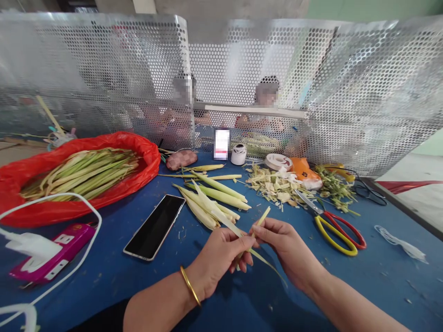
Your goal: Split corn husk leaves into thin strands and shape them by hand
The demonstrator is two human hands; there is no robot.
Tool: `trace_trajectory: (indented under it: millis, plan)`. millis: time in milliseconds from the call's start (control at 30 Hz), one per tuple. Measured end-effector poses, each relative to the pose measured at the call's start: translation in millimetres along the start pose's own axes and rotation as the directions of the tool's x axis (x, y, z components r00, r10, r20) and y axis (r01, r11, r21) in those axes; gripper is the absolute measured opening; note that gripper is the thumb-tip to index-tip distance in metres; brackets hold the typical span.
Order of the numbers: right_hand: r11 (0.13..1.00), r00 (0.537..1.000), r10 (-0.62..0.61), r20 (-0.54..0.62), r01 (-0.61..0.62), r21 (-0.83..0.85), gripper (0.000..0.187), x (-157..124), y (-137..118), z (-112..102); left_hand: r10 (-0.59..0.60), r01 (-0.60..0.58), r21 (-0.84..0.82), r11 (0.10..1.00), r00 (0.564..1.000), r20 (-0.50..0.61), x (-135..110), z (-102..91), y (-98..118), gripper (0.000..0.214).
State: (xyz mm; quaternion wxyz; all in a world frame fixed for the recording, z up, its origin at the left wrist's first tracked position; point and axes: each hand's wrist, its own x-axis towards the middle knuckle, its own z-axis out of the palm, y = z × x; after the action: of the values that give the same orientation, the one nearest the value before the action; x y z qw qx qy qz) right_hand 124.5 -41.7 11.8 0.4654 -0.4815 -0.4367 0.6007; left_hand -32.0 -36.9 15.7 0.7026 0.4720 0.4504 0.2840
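My left hand, with a gold bangle at the wrist, pinches a pale green leaf strip that runs up and away to the left. Close beside it, my right hand pinches a short yellowish strip end between thumb and fingers. Another thin tail hangs out below the right hand; whether all these belong to one piece I cannot tell. Just beyond the hands lie several pale green husk-like leaf bundles. Right of my right hand rest scissors with red and yellow handles, blades pointing at leaf scraps.
At left, a red plastic bag holds long leaves. A phone and a magenta power strip with a white cable lie nearer. White string is at right. Behind the perforated metal screen sit two people.
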Motion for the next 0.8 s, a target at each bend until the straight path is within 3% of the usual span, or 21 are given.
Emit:
trace_trajectory:
  millis: [133, 267, 400, 500, 567, 633, 667, 700, 733, 800]
  plan:
    - [0.993, 0.986, -0.099, -0.137, 0.089, -0.076, 0.029, 0, 2, -1, 0.004, -0.007, 0.054, 0.999, 0.999, 0.055, -1, 1.3, 0, 0.027]
    - [0.988, 0.972, -0.140, -0.186, 0.124, -0.093, 0.028, -1, 5, 3, 0.004, -0.012, 0.076, 0.997, 0.995, 0.104, -3, 1.3, 1, 0.023]
    - [0.979, 0.971, -0.158, -0.179, 0.130, -0.158, 0.028, 4, 8, 2, 0.000, -0.007, 0.071, 0.997, 0.995, 0.103, -4, 1.8, 3, 0.021]
    - [0.909, 0.953, -0.263, -0.147, 0.194, -0.368, 0.025, 6, 6, -6, 0.016, -0.017, 0.025, 1.000, 0.999, 0.031, -3, 0.3, 4, 0.026]
    - [0.756, 0.860, -0.485, -0.159, 0.320, -0.571, 0.020, 3, 2, -10, 0.038, -0.039, -0.030, 0.999, 0.999, -0.032, -1, -2.8, 6, 0.035]
    - [0.533, 0.692, -0.713, -0.111, 0.432, -0.728, 0.014, -5, -3, -10, 0.077, -0.086, -0.112, 0.990, 0.994, -0.080, 0, -6.8, 9, 0.040]
    - [0.458, 0.653, -0.756, -0.046, 0.477, -0.750, 0.010, -9, -5, -9, 0.099, -0.113, -0.151, 0.982, 0.990, -0.101, 0, -8.7, 11, 0.040]
    - [0.422, 0.667, -0.744, 0.039, 0.514, -0.747, 0.014, -13, -6, -7, 0.118, -0.138, -0.182, 0.973, 0.986, -0.117, 0, -10.3, 12, 0.040]
    - [0.429, 0.717, -0.688, 0.108, 0.522, -0.737, 0.019, -16, -5, -4, 0.134, -0.159, -0.202, 0.966, 0.982, -0.130, 0, -11.4, 13, 0.040]
    - [0.496, 0.809, -0.565, 0.163, 0.491, -0.716, 0.016, -18, -2, 4, 0.152, -0.182, -0.211, 0.960, 0.977, -0.148, 0, -12.0, 14, 0.041]
